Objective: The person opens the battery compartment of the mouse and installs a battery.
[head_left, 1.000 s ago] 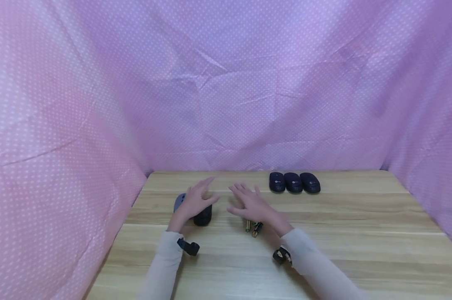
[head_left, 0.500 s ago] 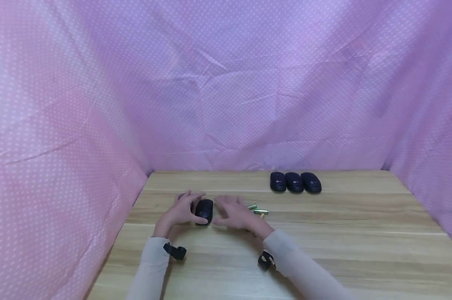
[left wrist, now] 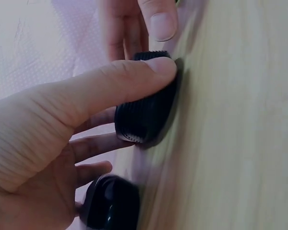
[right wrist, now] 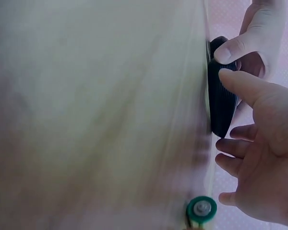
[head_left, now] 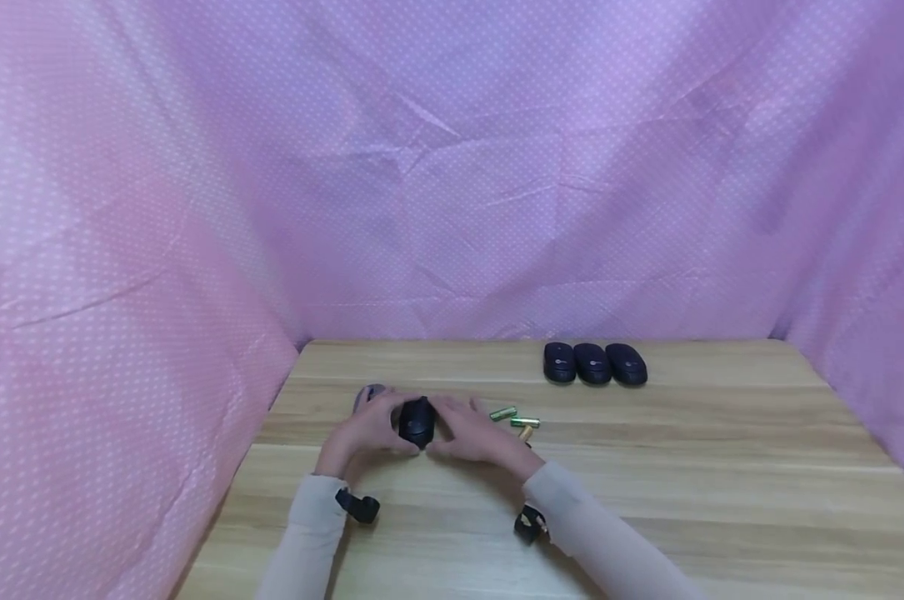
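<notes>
A black computer mouse [head_left: 417, 422] sits between my two hands near the middle-left of the table. My left hand [head_left: 372, 425] holds it, thumb on one end and fingers on the far side, as the left wrist view shows. My right hand [head_left: 474, 429] curves around the other side. In the right wrist view its thumb [right wrist: 237, 81] lies at the mouse's ridged end, while the other fingers spread loosely beside it. Another mouse [head_left: 369, 393], grey on top, is partly hidden behind my left hand; a dark rounded body [left wrist: 113, 203] shows below the left fingers.
Green batteries [head_left: 525, 422] and a gold-coloured battery [head_left: 526, 433] lie right of my right hand, partly covered by it. Three dark mice [head_left: 592, 364] stand in a row at the back right. Pink dotted cloth [head_left: 452, 208] hangs around the wooden table [head_left: 684, 467].
Both hands come down from spread-out poses above the table to either side of the black mouse. Over the last half second they close in, and the mouse shifts slightly right.
</notes>
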Available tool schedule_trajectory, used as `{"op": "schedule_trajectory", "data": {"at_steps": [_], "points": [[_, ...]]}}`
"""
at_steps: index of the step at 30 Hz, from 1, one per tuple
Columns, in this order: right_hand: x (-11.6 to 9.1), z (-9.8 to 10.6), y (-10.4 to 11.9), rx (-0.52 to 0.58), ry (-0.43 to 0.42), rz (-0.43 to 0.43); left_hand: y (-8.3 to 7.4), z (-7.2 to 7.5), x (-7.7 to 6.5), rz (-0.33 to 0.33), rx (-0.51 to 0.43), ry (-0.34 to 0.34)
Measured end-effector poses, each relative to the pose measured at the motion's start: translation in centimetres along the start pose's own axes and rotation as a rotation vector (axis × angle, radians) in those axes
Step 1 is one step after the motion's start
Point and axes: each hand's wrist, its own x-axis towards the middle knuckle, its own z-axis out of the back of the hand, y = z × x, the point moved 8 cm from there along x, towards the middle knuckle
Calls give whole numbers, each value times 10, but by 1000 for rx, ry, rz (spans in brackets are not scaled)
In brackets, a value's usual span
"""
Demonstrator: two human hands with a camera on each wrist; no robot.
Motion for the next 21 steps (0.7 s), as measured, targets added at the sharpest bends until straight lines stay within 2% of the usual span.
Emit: {"op": "schedule_trajectory", "data": {"at_steps": [8,11,15,21], "points": [[-4,9,-10,-25,-27,-6,-17,-7,10,-29,-35,-57],[-6,13,-13,-4,-25,-9,-20,-10,14,-42,-44,-82],[-10,24,-17,29,-46,4,-24,-13,20,-49,-81,-115],[-18,42,-29,17,-57,19,-39,-14,30,-67,-130,-136]]}}
